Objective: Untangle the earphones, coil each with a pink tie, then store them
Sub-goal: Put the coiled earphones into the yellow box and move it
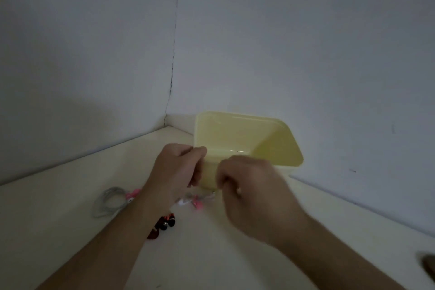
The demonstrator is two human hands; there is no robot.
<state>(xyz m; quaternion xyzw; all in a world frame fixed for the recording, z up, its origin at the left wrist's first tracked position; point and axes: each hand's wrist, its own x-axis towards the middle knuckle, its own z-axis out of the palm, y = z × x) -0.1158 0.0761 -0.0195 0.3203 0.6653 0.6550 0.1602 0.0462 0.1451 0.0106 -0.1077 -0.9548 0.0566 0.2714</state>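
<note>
Both hands raised over the tabletop, in front of the yellow bin. Left hand has fingers curled, seemingly pinching something thin; right hand likewise curled, motion-blurred. What they hold is hidden between them (likely a cord or tie, cannot tell which).

Earphones lie beneath the hands: a white set with a pink tie just under the gap between the hands, a grey coil with a pink tie off to the left, a dark red set partly under the left forearm. Bin appears empty; nothing stored yet.

Judgement: the step is tying or finishing a coil.
- Keep loops even and loose; thin cord kinks if pulled hard.
- Wrap the tie around the middle of the coil, snug, not crushing.
- Tuck plug and buds in so they don't snag the other sets.

Materials: bin is smooth pale plastic, rounded corners, walls flaring upward, slight sheen inside. Cords thin, pliable, rubbery-looking. Ties small, soft-looking, bright pink. Tabletop matte cream, set into a grey wall corner.
</note>
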